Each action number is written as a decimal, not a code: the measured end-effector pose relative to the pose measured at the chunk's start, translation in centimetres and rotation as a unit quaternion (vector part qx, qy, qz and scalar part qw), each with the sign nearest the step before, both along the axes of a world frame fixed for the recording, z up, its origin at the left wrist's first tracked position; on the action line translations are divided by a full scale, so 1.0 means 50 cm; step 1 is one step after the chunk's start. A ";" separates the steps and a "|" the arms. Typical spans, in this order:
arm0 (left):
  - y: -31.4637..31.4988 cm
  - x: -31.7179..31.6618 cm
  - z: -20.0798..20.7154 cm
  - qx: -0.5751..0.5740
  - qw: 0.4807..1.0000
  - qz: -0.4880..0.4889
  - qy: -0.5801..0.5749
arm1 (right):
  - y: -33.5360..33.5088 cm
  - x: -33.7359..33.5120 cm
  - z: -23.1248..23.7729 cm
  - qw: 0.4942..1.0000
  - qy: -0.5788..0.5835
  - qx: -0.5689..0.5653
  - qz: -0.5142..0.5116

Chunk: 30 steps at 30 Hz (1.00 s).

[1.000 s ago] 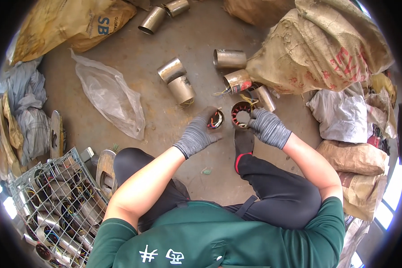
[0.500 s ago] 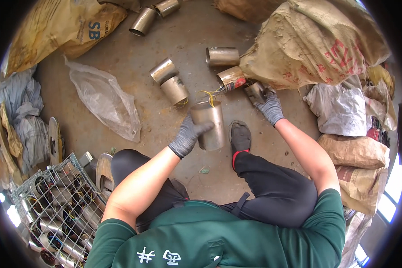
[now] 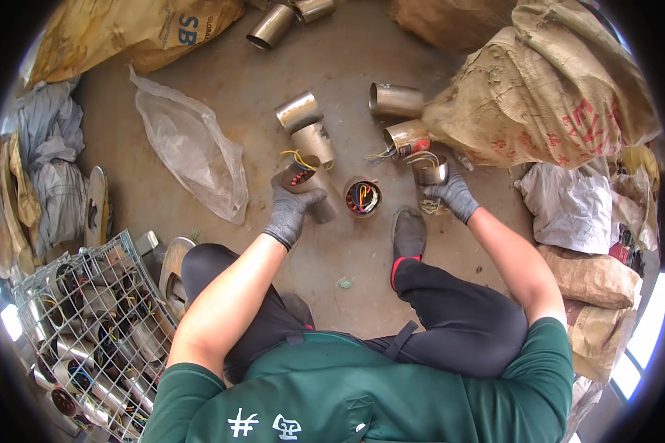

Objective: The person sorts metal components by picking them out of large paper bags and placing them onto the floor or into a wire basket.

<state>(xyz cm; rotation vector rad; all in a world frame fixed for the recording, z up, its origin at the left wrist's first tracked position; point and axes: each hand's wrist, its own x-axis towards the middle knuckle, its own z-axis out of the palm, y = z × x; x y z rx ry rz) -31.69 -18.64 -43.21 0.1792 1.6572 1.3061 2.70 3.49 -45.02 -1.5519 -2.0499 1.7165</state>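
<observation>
My left hand (image 3: 292, 210), in a grey glove, grips a metal cylinder (image 3: 322, 198) tilted to the left. Yellow wires and reddish parts show at its upper mouth. In my gloved right hand (image 3: 453, 196) is a shorter metal cylinder (image 3: 430, 172) with pale wires at its top; my fingers wrap its right side and partly cover it. Between the two hands, a round wire-filled part (image 3: 363, 198) faces up from the floor, with red, yellow, blue and white leads inside. Just beyond lies a cylinder with a red patch (image 3: 405, 138), wires trailing from its left end.
More metal cylinders (image 3: 396, 100) lie on the floor ahead. A clear plastic bag (image 3: 192, 140) is spread at left. Full woven sacks (image 3: 532, 96) crowd the right side. A wire cage (image 3: 89, 317) of similar cylinders stands near left, and my shoe (image 3: 409, 235) is close to my right hand.
My left hand has moved its cylinder left and tilted it, and the round wire-filled part now shows. My right hand has turned its cylinder more upright. The whole view has shifted slightly.
</observation>
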 end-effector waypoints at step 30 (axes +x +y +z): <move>0.133 -0.221 0.026 -0.233 0.716 -0.427 0.500 | -0.173 -0.349 0.208 0.893 0.287 0.110 0.329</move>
